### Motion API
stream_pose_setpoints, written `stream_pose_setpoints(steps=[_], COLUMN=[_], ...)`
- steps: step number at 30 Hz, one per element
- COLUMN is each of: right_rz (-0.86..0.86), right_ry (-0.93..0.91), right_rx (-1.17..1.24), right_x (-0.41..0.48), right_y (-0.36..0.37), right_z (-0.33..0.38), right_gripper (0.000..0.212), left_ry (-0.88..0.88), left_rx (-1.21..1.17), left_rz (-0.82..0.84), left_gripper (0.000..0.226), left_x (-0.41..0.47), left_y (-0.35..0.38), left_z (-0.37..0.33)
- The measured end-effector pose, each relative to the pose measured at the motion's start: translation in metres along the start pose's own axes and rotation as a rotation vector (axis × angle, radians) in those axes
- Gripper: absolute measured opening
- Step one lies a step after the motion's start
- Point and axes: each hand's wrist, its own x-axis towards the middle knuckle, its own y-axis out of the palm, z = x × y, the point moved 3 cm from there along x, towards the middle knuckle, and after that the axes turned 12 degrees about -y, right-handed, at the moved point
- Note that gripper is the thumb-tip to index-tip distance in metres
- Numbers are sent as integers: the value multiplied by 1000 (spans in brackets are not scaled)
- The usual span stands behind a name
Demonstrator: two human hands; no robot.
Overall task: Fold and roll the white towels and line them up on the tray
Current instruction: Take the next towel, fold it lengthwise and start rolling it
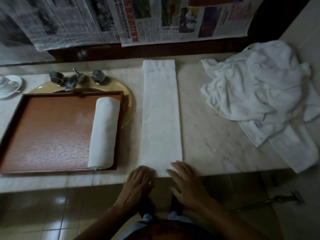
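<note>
Fingers loose and gripping nothing, the left hand (138, 181) and right hand (187, 187) rest on the near end of the folded towel (161, 115) on the counter (207, 127) beside the tray (52, 132), so rolling looks next, needing that end curled tightly forward.

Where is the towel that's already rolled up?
In the head view, the rolled towel lies along the right side of the wooden tray, left of the long folded towel on the counter.
</note>
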Motion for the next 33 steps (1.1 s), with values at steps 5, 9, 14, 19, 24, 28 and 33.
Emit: stream_pose_setpoints(steps=[5,9,14,19,24,28,33], right_rz=[-78,1,78,90,114,101,27], right_ry=[-11,-19,202,501,588,594,447], right_rx=[-34,43,292,533,480,385,240], right_x=[5,2,8,14,22,27,29], right_y=[-15,-22,-29,-40,-40,-38,-38], right_z=[-12,-23,-38,-50,-50,-41,-28], right_gripper=[29,21,12,24,21,20,21], left_ry=[48,80,-80,-519,-631,-595,-310], left_rx=[53,51,-84,-446,-474,-403,-133], left_rz=[-39,-2,61,78,145,104,7], left_gripper=[57,59,35,17,17,11,18], left_x=[-1,6,14,30,42,43,41], left_y=[-10,-16,-23,-43,-45,-42,-34], left_z=[3,8,10,14,12,2,-1])
